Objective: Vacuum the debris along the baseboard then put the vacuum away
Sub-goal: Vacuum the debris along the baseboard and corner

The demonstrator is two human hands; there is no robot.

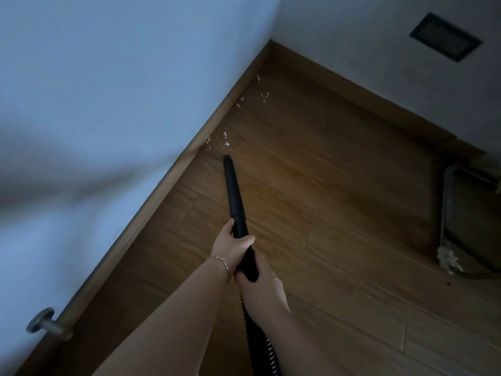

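Beside the baseboard (169, 183), the vacuum wand (233, 191) points at pale debris (218, 143).
Left hand (230, 245) and right hand (261, 286) both grip it.

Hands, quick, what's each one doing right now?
Left hand: gripping the vacuum tube.
Right hand: gripping the same vacuum tube, closer to the person.

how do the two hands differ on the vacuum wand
The left hand grips the wand farther forward, near its joint; the right hand grips the rear end by the hose. The left wrist wears a bracelet; the right shows none. Both curl round it.
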